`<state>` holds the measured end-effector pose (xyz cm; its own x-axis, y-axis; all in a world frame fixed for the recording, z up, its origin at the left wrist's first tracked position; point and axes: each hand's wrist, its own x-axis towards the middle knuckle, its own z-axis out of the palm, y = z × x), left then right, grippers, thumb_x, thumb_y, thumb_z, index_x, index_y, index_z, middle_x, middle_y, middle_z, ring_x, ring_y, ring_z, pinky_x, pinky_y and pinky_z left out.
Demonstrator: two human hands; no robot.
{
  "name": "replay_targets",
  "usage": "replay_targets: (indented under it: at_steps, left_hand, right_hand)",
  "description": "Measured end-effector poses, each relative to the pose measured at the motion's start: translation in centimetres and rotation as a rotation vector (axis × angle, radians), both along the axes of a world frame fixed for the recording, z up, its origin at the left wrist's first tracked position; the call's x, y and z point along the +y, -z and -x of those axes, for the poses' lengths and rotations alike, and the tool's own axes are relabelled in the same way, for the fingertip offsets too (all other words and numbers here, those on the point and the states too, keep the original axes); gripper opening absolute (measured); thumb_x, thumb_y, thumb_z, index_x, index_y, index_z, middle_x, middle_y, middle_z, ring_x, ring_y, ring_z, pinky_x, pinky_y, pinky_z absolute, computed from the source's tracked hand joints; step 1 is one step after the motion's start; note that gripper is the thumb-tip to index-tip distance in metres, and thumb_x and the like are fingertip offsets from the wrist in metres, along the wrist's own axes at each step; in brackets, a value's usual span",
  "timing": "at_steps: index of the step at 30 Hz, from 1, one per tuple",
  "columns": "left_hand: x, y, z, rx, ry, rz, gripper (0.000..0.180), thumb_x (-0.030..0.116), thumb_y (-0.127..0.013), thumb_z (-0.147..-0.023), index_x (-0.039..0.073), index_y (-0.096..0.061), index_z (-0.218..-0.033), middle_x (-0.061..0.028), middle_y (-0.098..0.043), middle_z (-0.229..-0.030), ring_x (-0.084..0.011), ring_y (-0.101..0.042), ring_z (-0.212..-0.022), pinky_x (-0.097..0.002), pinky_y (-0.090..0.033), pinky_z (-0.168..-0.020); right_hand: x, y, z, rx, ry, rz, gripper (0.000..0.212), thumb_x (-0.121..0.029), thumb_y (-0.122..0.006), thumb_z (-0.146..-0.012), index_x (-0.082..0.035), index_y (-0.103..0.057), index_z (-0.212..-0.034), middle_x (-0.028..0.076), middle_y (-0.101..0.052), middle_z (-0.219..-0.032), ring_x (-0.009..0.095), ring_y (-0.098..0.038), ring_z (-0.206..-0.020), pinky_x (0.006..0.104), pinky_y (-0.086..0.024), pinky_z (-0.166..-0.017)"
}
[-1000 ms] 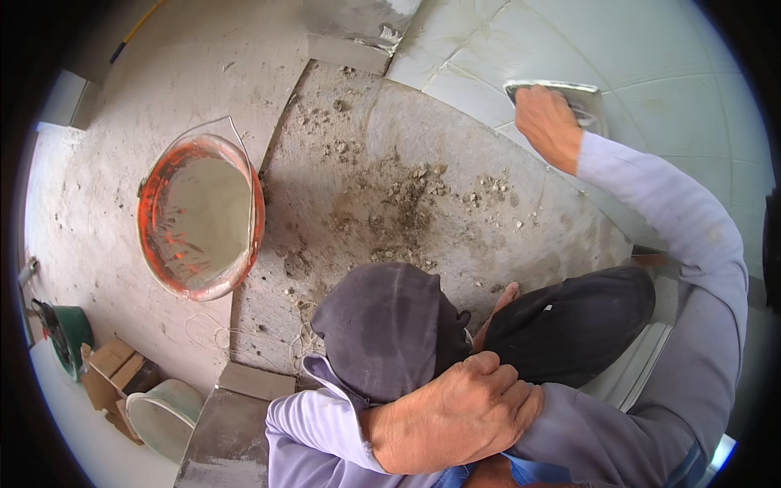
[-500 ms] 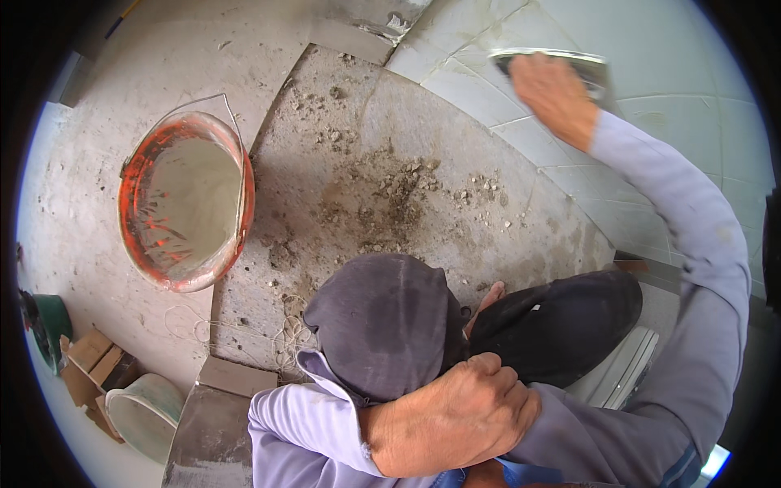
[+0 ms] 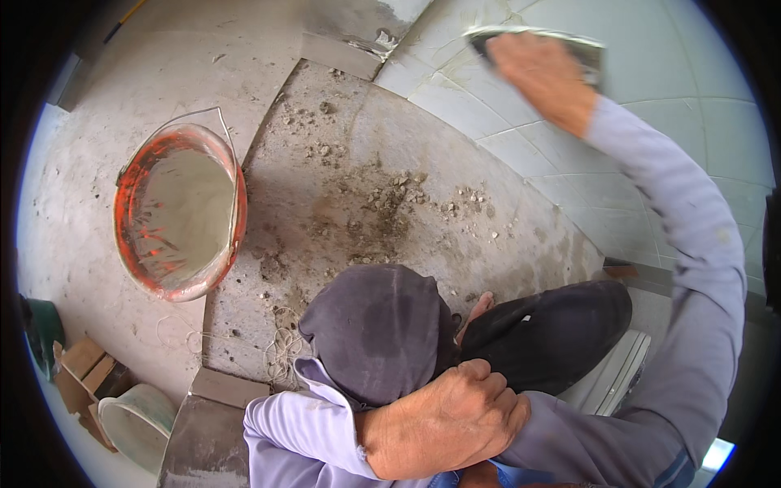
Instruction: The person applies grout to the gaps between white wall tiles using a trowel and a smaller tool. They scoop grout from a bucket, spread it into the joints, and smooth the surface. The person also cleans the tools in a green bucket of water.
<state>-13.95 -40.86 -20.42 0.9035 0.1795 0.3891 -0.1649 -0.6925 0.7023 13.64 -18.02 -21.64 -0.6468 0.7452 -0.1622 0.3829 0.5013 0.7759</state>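
My right hand [image 3: 543, 77] reaches far out to the upper right, its fingers wrapped over a flat hand float [image 3: 592, 58]. The float has a pale, smeared edge and lies against light tiles [image 3: 569, 150] with whitish joint lines. Its handle is hidden beneath my hand. Close to my body, my left hand [image 3: 447, 419] is closed in a fist in front of my right sleeve, with no tool showing. A round dark cloth shape [image 3: 374, 333], apparently a bent knee, lies just beyond it.
An orange bucket [image 3: 122, 236] with its wire handle up holds pale wet mix [image 3: 187, 211] on the left. Crumbled debris [image 3: 390, 199] litters the middle floor. Tangled string [image 3: 285, 354], a whitish tub [image 3: 134, 427] and a torn cardboard box [image 3: 81, 370] lie at lower left.
My right hand and the float have moved a little up and left over the tiles. The floor and bucket sit slightly lower and further left in view. My left hand stays closed.
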Motion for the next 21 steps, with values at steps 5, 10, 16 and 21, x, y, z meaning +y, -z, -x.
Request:
replay_targets:
  at_steps: [5, 10, 16, 21]
  left_hand:
    - [0.3, 0.5, 0.4, -0.041, -0.006, 0.027, 0.022, 0.018, -0.057, -0.076, 0.005, -0.059, -0.093, 0.0025, -0.048, -0.064, -0.0109, -0.053, -0.061, -0.0238, -0.038, -0.056]
    - [0.2, 0.2, 0.6, -0.009, 0.044, 0.023, 0.023, 0.017, -0.056, -0.076, 0.004, -0.059, -0.095, 0.0016, -0.048, -0.064, -0.0114, -0.053, -0.062, -0.0243, -0.038, -0.057]
    - [1.1, -0.1, 0.2, -0.030, 0.107, 0.068, 0.028, 0.017, -0.054, -0.080, 0.002, -0.059, -0.102, -0.0001, -0.049, -0.066, -0.0127, -0.053, -0.061, -0.0249, -0.038, -0.057]
    - [2.5, -0.8, -0.5, 0.068, 0.194, 0.085, 0.031, 0.017, -0.054, -0.081, 0.000, -0.058, -0.106, -0.0010, -0.050, -0.069, -0.0135, -0.054, -0.062, -0.0254, -0.038, -0.057]
  right_hand:
    - [-5.9, -9.1, 1.9, 0.177, 0.259, -0.024, 0.047, -0.004, -0.062, -0.075, -0.004, -0.053, -0.121, 0.011, -0.058, -0.110, 0.026, -0.059, -0.096, 0.0362, -0.052, -0.080]
    - [-7.2, 2.4, -2.4, 0.908, 0.581, 0.490, 0.038, -0.021, -0.064, -0.083, -0.005, -0.053, -0.116, 0.013, -0.056, -0.112, 0.026, -0.056, -0.104, 0.0417, -0.052, -0.081]
    - [-9.6, 15.2, 3.7, 2.811, 1.131, 1.368, 0.061, -0.005, -0.060, -0.086, -0.009, -0.028, -0.137, 0.018, -0.049, -0.128, 0.038, -0.048, -0.122, 0.0605, -0.032, -0.108]
    - [-6.2, 23.8, 4.5, 3.459, 0.794, 0.854, 0.044, 0.000, -0.046, -0.094, -0.018, -0.031, -0.132, 0.014, -0.049, -0.127, 0.034, -0.053, -0.116, 0.0593, -0.037, -0.105]
